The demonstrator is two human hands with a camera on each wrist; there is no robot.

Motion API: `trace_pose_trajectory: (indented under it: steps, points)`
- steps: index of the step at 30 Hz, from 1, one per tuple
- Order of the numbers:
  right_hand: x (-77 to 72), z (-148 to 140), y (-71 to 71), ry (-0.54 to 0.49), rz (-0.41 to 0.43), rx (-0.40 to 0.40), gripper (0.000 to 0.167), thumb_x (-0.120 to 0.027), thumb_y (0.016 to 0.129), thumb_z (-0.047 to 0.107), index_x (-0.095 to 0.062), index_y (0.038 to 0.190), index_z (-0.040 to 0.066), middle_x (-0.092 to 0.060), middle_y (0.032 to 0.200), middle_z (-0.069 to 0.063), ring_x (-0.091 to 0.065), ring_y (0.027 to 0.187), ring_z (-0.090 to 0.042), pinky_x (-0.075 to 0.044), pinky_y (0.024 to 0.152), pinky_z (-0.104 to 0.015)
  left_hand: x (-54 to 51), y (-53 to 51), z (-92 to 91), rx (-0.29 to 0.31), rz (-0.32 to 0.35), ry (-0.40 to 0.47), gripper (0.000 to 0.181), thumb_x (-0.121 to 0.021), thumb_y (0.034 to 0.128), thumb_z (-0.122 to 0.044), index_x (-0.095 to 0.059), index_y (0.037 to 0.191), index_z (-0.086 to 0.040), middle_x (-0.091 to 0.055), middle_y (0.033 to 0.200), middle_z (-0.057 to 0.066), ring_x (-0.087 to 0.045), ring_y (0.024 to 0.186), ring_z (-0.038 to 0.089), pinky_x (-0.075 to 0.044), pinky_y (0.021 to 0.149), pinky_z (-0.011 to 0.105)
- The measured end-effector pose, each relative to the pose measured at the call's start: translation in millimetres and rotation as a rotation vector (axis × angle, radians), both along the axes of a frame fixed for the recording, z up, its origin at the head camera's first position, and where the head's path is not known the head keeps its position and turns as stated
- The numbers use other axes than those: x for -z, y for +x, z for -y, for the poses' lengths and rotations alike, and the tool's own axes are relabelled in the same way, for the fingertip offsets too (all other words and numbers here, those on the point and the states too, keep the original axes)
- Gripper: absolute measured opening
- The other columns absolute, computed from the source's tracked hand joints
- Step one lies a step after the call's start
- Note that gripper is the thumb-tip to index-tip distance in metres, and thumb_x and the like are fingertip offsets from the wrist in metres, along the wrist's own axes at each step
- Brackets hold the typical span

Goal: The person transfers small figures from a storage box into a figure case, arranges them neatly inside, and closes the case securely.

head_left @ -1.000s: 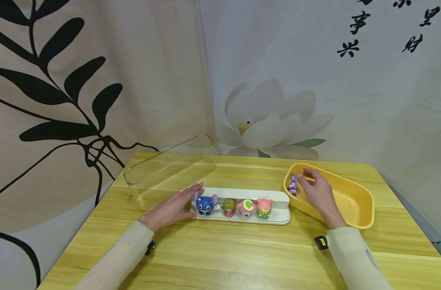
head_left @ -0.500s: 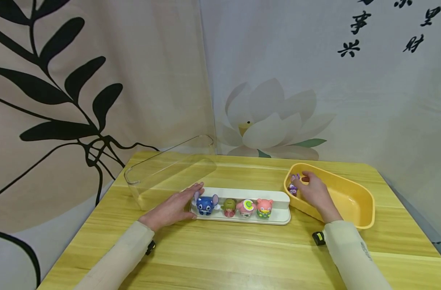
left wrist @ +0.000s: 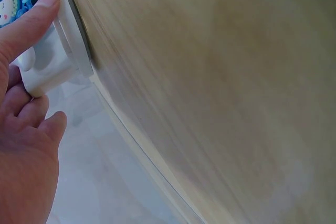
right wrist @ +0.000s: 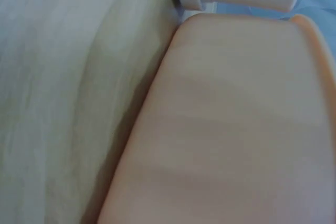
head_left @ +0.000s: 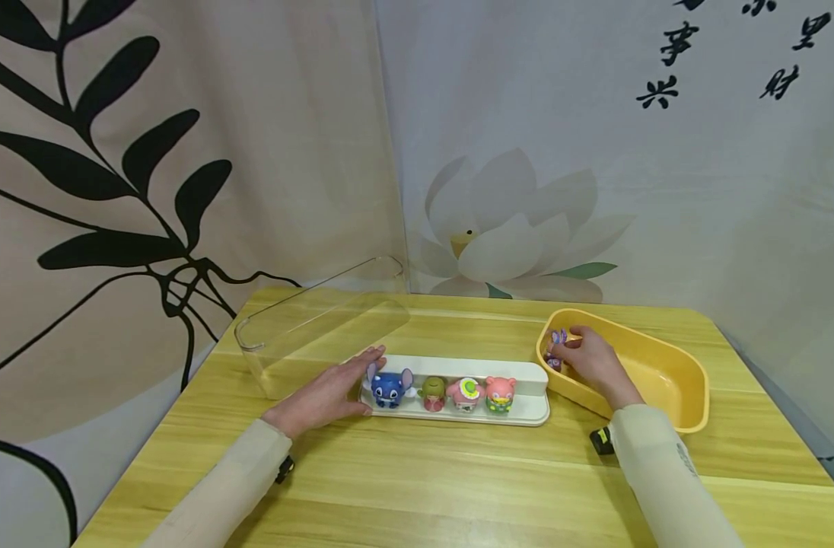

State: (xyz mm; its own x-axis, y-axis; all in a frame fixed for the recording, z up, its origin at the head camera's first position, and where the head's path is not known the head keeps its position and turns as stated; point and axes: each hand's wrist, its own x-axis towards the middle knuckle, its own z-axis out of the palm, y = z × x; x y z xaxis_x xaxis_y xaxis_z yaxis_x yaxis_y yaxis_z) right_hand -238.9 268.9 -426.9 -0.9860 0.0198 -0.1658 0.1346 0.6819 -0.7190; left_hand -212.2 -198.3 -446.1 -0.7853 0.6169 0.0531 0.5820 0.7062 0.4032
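Observation:
My left hand (head_left: 331, 392) holds the left end of a white two-step display base (head_left: 532, 407). In the left wrist view the thumb lies over its front edge and the other fingers (left wrist: 32, 109) are behind it. On the base, a blue big-eared figurine (head_left: 388, 388), a green-topped figurine (head_left: 433, 393), a pink figurine with a round green-and-white top (head_left: 466, 393) and a pink pig-like figurine (head_left: 500, 393) stand in a row. Inside the yellow tray (head_left: 691, 384), my right hand (head_left: 598, 365) pinches a purple rabbit figurine (head_left: 558, 337), partly hidden by the fingers. The right wrist view shows only the tray's outer wall.
A clear plastic cover (head_left: 321, 327) sits at the back left of the wooden table (head_left: 458, 487), behind my left hand. The tray's near left corner is close to the base's right end. Printed curtains hang behind the table.
My right hand has moved slightly left and down to the rabbit figurine, and its fingers have closed on it. The left hand and the base have stayed in place.

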Motion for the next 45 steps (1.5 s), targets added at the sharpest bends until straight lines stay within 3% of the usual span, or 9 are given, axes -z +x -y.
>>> trace_pose_trajectory:
  steps: [7, 17, 28, 33, 40, 45]
  points:
    - [4.9, -1.2, -6.3, 0.013, -0.003, -0.015, 0.074, -0.069, 0.098, 0.027, -0.036, 0.148, -0.018, -0.064, 0.127, -0.033, -0.063, 0.113, -0.039, -0.054, 0.097, -0.047, -0.1, 0.6, 0.1, 0.000, 0.004, 0.004, 0.093, -0.086, 0.0858, -0.023, -0.035, 0.162, -0.009, -0.023, 0.171, 0.010, -0.030, 0.153, 0.033, -0.033, 0.121, 0.053]
    - [5.0, -0.6, -9.7, 0.107, -0.013, -0.014, 0.053, -0.071, 0.094, 0.028, -0.059, 0.123, -0.015, -0.070, 0.105, -0.023, -0.063, 0.094, -0.031, -0.054, 0.085, -0.044, -0.7, 0.8, -0.4, -0.003, 0.010, 0.007, 0.093, -0.086, 0.0859, -0.023, -0.035, 0.162, -0.009, -0.023, 0.171, 0.010, -0.030, 0.153, 0.032, -0.033, 0.121, 0.052]
    - [-5.6, -4.3, 0.2, 0.041, -0.010, 0.008, 0.065, -0.066, 0.099, 0.024, -0.043, 0.144, -0.018, -0.065, 0.126, -0.030, -0.064, 0.112, -0.040, -0.054, 0.099, -0.051, -2.6, 2.4, -1.7, -0.012, 0.004, 0.004, 0.095, -0.086, 0.0855, -0.023, -0.033, 0.162, -0.008, -0.025, 0.170, 0.011, -0.031, 0.152, 0.033, -0.033, 0.121, 0.052]
    - [-15.0, -7.9, 6.3, 0.042, -0.063, 0.006, 0.066, -0.066, 0.100, 0.026, -0.042, 0.144, -0.017, -0.061, 0.131, -0.032, -0.061, 0.116, -0.045, -0.051, 0.102, -0.055, -3.0, 2.5, -1.5, -0.015, 0.010, 0.004, 0.095, -0.087, 0.0853, -0.023, -0.033, 0.162, -0.009, -0.025, 0.170, 0.011, -0.031, 0.153, 0.033, -0.033, 0.121, 0.052]
    - [-24.1, -10.2, 11.6, 0.015, -0.128, 0.004, 0.065, -0.066, 0.101, 0.026, -0.043, 0.144, -0.017, -0.059, 0.133, -0.033, -0.060, 0.117, -0.045, -0.056, 0.094, -0.047, -3.2, 2.4, -1.2, -0.009, 0.014, 0.005, 0.095, -0.087, 0.0851, -0.022, -0.033, 0.162, -0.009, -0.024, 0.170, 0.011, -0.031, 0.152, 0.033, -0.033, 0.121, 0.052]
    - [-32.6, -7.4, 17.5, -0.039, -0.138, 0.016, 0.068, -0.065, 0.102, 0.025, -0.037, 0.149, -0.015, -0.055, 0.138, -0.031, -0.056, 0.126, -0.047, -0.056, 0.100, -0.051, -3.4, 2.3, -1.3, -0.003, 0.009, 0.000, 0.094, -0.086, 0.0858, -0.023, -0.033, 0.162, -0.009, -0.023, 0.170, 0.010, -0.031, 0.152, 0.033, -0.034, 0.121, 0.051]
